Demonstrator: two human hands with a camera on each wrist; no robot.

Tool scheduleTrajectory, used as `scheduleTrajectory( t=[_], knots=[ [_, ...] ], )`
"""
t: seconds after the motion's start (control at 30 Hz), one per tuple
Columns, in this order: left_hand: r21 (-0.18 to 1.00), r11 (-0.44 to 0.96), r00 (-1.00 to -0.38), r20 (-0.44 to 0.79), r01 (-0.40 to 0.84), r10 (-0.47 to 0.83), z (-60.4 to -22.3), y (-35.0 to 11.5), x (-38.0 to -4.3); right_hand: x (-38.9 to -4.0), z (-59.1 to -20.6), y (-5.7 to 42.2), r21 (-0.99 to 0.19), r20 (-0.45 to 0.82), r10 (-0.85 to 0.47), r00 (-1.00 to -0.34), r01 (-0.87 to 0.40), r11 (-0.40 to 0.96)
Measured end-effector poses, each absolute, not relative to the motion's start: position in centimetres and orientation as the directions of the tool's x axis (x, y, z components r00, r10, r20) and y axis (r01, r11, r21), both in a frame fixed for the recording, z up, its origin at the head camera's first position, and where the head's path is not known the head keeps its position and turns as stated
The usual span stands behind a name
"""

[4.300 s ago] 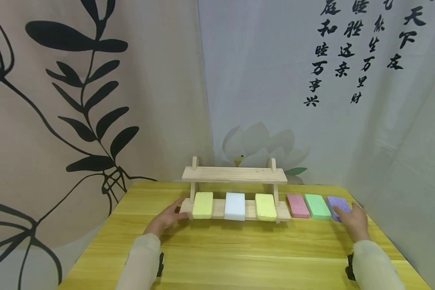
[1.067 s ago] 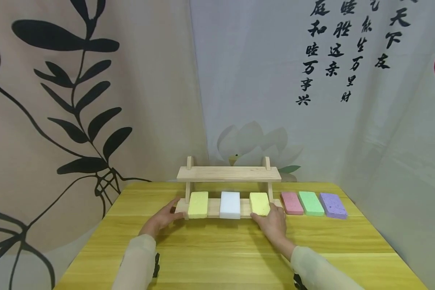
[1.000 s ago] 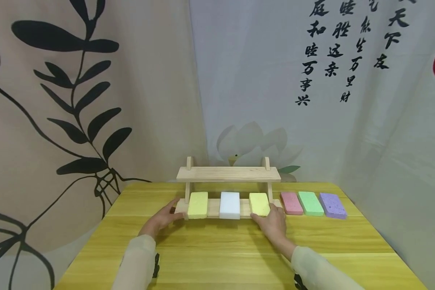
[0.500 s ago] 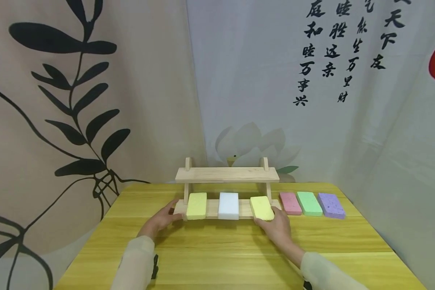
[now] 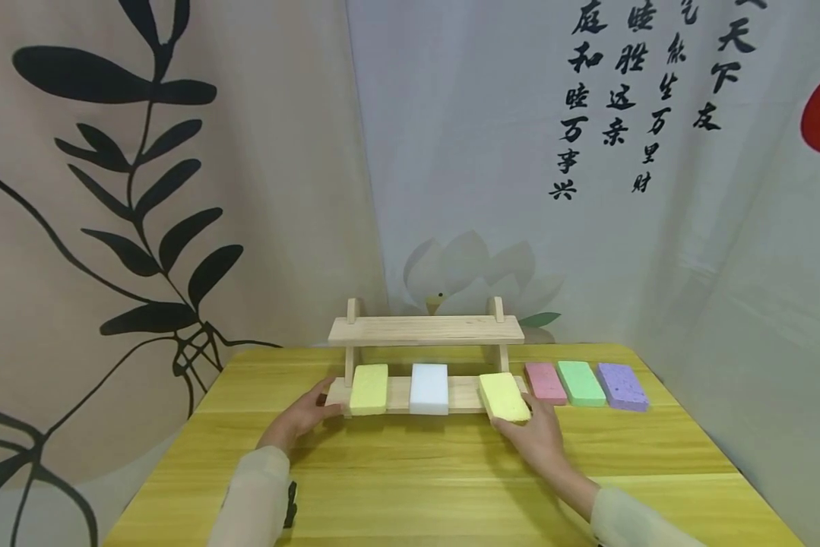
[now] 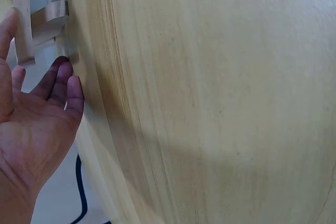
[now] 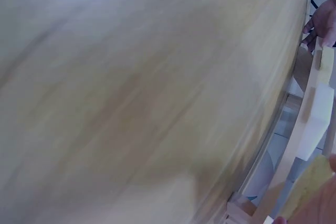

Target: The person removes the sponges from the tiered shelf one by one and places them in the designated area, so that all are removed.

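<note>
A two-tier wooden shelf (image 5: 426, 330) stands near the back of the table. My left hand (image 5: 303, 416) holds the left end of its lower board, thumb in front; in the left wrist view that hand (image 6: 37, 124) has its other fingers loosely bent by the board's end. With my right hand (image 5: 536, 433) I grip a yellow sponge (image 5: 504, 396), tilted, at the right end of the lower board. Another yellow sponge (image 5: 369, 390) and a white sponge (image 5: 428, 389) rest on that board. The right wrist view shows the gripped sponge (image 7: 307, 182) only partly.
Right of the shelf, a pink sponge (image 5: 545, 383), a green sponge (image 5: 580, 384) and a purple sponge (image 5: 622, 387) lie in a row on the wooden table (image 5: 410, 486). Printed curtains (image 5: 300, 190) hang behind the table.
My right hand went from the purple sponge to the right yellow sponge, gripped it, and has shifted it rightward and toward me, turning it askew. The left hand stays on the shelf.
</note>
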State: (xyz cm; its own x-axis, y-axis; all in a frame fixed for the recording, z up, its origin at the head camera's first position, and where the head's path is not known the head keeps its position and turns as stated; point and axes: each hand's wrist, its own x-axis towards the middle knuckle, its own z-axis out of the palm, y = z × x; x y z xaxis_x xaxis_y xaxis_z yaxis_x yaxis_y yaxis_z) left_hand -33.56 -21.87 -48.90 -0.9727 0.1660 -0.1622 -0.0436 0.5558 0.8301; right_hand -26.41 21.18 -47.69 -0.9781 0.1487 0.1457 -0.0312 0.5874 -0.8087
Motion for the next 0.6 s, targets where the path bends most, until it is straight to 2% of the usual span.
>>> scheduleTrajectory(
  t=[0.3,0.6],
  knots=[
    [0.829,0.557,-0.978,-0.149,-0.044,0.144,-48.6,-21.7,-33.3,-25.4,-46.9,23.9,-0.81,0.166,0.182,-0.969,-0.029,0.586],
    [0.824,0.566,-0.978,-0.145,-0.037,0.147,-48.5,-21.7,-33.3,-25.2,-47.1,26.5,-0.805,0.12,0.211,-0.97,0.029,0.592]
  ],
)
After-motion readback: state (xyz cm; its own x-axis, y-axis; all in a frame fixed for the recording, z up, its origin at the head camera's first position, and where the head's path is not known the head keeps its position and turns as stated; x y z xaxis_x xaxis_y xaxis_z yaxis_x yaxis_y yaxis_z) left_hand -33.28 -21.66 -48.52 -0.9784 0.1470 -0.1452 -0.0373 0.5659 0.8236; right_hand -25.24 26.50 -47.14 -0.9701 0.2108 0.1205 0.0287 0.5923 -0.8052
